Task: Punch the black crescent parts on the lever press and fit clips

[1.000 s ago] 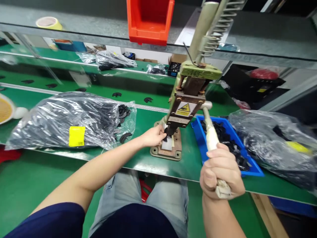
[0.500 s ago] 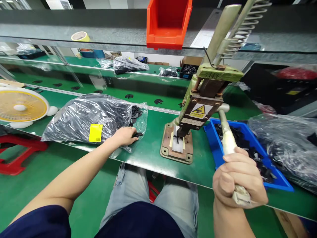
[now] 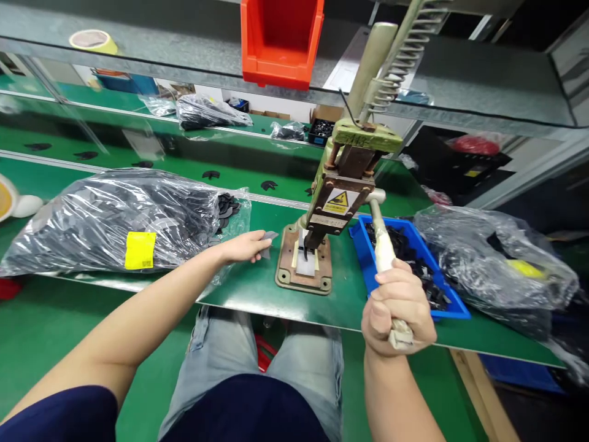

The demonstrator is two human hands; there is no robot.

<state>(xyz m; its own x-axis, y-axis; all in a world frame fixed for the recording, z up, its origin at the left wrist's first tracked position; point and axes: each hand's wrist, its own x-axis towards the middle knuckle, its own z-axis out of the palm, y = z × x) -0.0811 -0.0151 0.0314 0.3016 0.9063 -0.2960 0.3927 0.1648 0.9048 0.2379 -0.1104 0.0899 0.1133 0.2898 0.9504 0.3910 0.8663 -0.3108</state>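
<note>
My left hand pinches a flat dark grey piece just left of the hand press. The press stands on the green bench, and a light metal plate lies on its base under the ram. Wrapped around the press lever, my right hand is closed on its taped grip. Left of my left hand lies a clear plastic bag full of dark flat pieces, its mouth open toward the press. A blue bin holding black parts sits behind my right hand.
Another clear bag lies right of the blue bin. An orange bin and a tape roll rest on the shelf above. Several black pieces lie spaced along the green strip behind. Part of a fan shows at left.
My left hand has moved right from the bag's mouth toward the press, carrying a flat piece. My right hand stays on the lever. The view has turned to the right.
</note>
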